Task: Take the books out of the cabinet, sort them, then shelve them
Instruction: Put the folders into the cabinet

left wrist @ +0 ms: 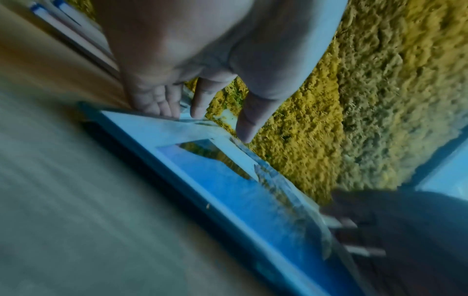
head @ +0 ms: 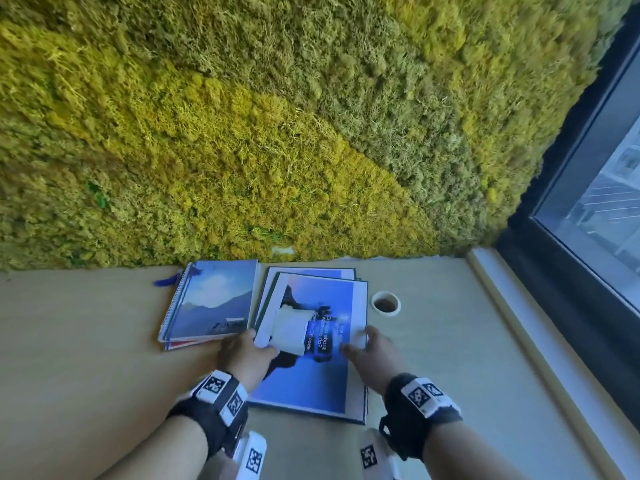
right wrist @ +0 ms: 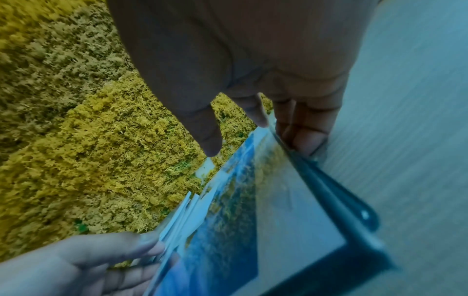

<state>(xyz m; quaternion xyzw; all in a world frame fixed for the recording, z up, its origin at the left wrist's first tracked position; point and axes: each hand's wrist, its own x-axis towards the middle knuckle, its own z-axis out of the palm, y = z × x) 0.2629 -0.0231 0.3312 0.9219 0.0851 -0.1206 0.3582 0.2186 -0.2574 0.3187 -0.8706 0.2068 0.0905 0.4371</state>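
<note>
Between both hands, glossy blue white-bordered book (head: 313, 344) with dark text patch

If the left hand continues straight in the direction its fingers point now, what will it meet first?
Probably the spiral notebook lying just beyond the left hand, beside the blue book it grips; behind it stands the moss wall. Depth is uncertain.

Two hands (head: 242, 355), three blue books (head: 311, 341), one spiral notebook (head: 211, 303).

Moss wall (head: 242, 133), pale wooden surface (head: 86, 341), window (head: 606, 209)
</note>
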